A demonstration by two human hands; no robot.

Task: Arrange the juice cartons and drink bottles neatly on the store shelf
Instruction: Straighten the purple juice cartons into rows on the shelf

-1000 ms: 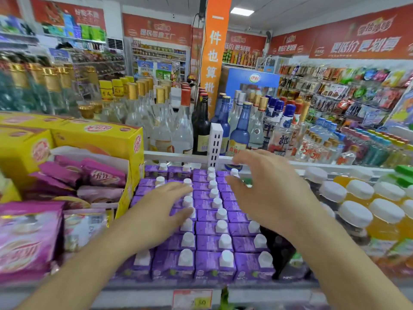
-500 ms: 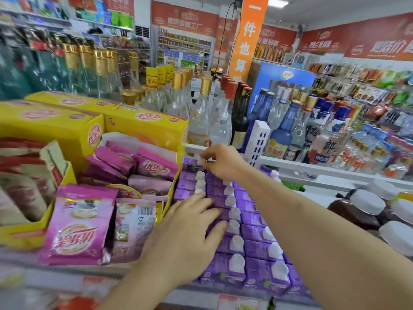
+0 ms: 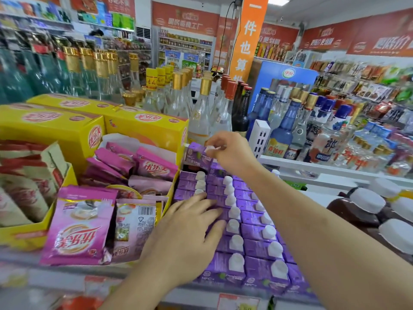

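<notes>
Pinching a raised purple carton (image 3: 197, 154) beside yellow boxes (image 3: 147, 127), right hand (image 3: 232, 151); left hand (image 3: 190, 229) flat.

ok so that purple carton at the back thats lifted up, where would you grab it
Probably by the top, from above. The lifted carton sits tilted above a tightly packed block, its sides walled in by the neighbouring cartons and the yellow box. The right hand already pinches at its white cap.

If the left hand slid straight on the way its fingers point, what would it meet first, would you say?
Probably the white caps of the middle row of purple cartons: the left hand lies flat on the carton tops, fingertips almost at those caps.
</notes>
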